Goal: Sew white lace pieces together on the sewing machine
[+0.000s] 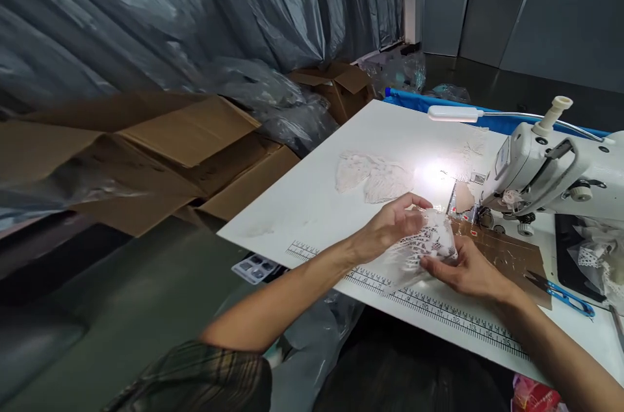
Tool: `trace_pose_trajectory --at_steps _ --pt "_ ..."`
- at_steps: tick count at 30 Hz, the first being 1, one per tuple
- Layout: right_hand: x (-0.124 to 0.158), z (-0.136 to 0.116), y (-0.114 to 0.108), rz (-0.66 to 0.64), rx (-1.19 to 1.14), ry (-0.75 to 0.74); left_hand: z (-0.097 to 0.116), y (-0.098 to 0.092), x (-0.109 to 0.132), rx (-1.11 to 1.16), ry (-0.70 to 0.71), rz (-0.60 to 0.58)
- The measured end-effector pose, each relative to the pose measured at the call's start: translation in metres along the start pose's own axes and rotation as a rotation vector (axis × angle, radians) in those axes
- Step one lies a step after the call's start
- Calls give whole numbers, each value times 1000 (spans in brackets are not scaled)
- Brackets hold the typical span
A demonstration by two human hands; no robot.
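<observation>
Between my two hands a piece of white lace fabric [431, 240] is held up just over the front of the sewing table [302, 207]. My left hand [397, 227] grips its upper left side, fingers curled over the lace. On its lower right edge, my right hand [461, 269] pinches the fabric between thumb and fingers. Right behind the hands stands the white sewing machine [526, 165], its needle area partly hidden. Pale lace pieces [373, 175] lie flat on the table beyond my left hand.
Blue-handled thread snips [560, 292] lie right of my right hand, by a brown board [511, 256]. A printed ruler [424, 301] runs along the table's front edge. A lamp [453, 114] shines over the table. Open cardboard boxes [190, 132] stand at the left.
</observation>
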State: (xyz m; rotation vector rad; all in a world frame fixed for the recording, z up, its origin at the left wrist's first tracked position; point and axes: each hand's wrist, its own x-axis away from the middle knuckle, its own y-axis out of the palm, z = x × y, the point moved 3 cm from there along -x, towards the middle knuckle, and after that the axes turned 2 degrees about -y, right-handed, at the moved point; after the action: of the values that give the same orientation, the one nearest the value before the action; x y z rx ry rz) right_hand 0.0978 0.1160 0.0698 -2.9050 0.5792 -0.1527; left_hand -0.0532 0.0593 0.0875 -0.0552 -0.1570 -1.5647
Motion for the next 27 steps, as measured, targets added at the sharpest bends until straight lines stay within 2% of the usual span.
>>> trace_pose_trajectory --at_steps 4,7,9,12,14,16,19,22,24,27 --pt "17 -9 9 -206 -231 171 8 3 -2 -196 -15 -64" --pt "35 -6 -5 -231 -318 264 9 2 -4 -298 9 -107" --pt "45 0 -26 -144 -228 279 7 -1 -8 -447 67 -65" --pt "53 11 -63 104 56 279 3 -3 -22 -838 198 -26" --pt "54 14 -83 290 266 272 1 1 -39 -1095 320 -33" --pt "53 17 -95 411 419 296 -1 7 -60 -1234 446 -41" --pt "54 21 -101 466 498 349 -6 14 -95 -1259 512 -150" --pt "61 28 -105 483 463 308 -10 13 -119 -1235 551 -196" --pt "67 33 -109 488 430 264 -12 10 -125 -1236 584 -188" --pt "72 36 -111 473 423 296 -15 11 -116 -1219 642 -135"
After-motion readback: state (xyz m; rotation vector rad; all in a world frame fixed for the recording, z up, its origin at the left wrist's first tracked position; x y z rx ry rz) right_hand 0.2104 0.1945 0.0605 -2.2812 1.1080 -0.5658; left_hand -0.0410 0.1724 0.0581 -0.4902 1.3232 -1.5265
